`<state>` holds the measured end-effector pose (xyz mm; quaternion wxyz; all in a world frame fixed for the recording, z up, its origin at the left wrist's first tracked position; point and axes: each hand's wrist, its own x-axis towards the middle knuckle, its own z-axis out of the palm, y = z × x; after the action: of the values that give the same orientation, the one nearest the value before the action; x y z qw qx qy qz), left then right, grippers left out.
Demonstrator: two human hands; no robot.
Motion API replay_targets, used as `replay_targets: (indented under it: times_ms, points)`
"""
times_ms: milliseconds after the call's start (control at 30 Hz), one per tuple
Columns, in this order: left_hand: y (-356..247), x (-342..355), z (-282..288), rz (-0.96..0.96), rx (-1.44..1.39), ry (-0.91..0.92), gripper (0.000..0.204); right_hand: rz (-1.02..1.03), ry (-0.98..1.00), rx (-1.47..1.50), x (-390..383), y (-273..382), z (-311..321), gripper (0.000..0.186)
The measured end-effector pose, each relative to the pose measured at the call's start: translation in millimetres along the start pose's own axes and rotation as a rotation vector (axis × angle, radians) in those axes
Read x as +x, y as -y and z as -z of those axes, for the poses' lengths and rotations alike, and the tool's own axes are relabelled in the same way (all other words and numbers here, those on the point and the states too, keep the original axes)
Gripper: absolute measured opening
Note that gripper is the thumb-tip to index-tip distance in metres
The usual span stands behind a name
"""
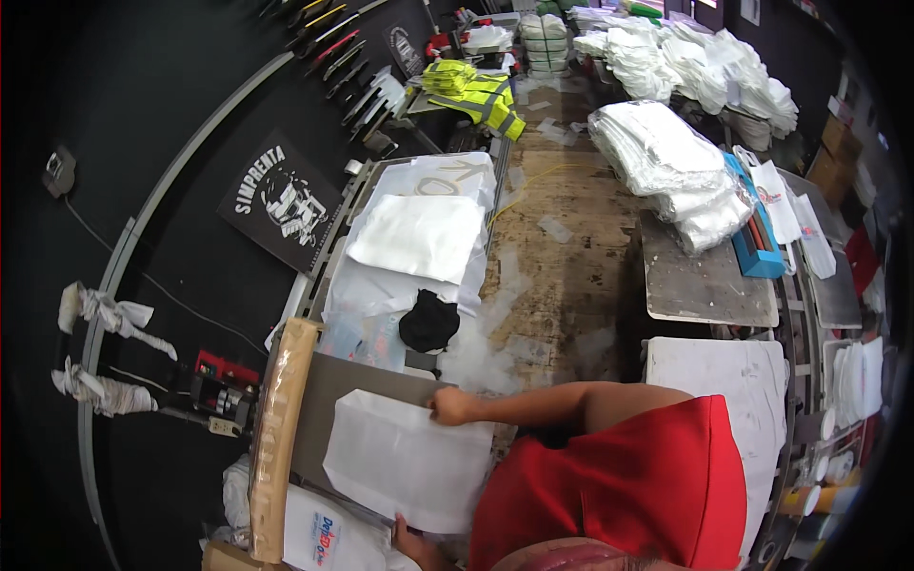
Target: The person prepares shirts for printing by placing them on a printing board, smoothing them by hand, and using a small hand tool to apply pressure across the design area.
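Straightening the white cloth [409,462] on the grey board [371,377] seems the step in hand; next calls for flat, even edges. Nearest, the left hand [415,544] touches the cloth's near edge, its grip hidden. The right hand [452,406], curled, meets the far edge; pinching, I cannot tell. Beyond lies a black rag [428,322].

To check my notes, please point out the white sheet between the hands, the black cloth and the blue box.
White sheet [409,462], head view: its flat middle.
Black cloth [429,322], head view: its crumpled middle.
Blue box [763,265], head view: its near end wall.
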<state>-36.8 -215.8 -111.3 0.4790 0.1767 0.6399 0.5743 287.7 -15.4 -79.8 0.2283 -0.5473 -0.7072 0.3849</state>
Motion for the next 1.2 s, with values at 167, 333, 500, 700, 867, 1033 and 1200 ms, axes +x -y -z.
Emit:
replay_targets:
  times_ms: [167, 333, 500, 700, 867, 1033, 1200]
  points:
    - [-4, 25, 15, -0.396, 0.655, -0.354, 0.048, 0.143, -0.03, -0.07, 45, 24, -45, 0.018]
    - [-24, 161, -39, -0.534, 1.492, -0.351, 0.077, 0.337, -0.221, -0.44, 179, -123, -78, 0.019]
    - [7, 83, -4, -0.307, 0.617, -0.37, 0.02, 0.262, -0.062, -0.126, 86, -22, -24, 0.028]
    - [-16, 61, -20, -0.492, 0.81, -0.541, 0.029, 0.223, -0.029, -0.009, 82, -12, -18, 0.024]
    - [-25, 70, -17, -0.322, 0.82, -0.528, 0.034, 0.276, -0.055, -0.11, 94, -12, -16, 0.024]
    - [-30, 73, -18, -0.209, 0.748, -0.466, 0.035, 0.283, -0.012, -0.051, 97, -17, -9, 0.027]
    - [-31, 56, -9, -0.047, 0.659, -0.415, 0.04, 0.234, 0.066, -0.031, 94, -11, -11, 0.024]
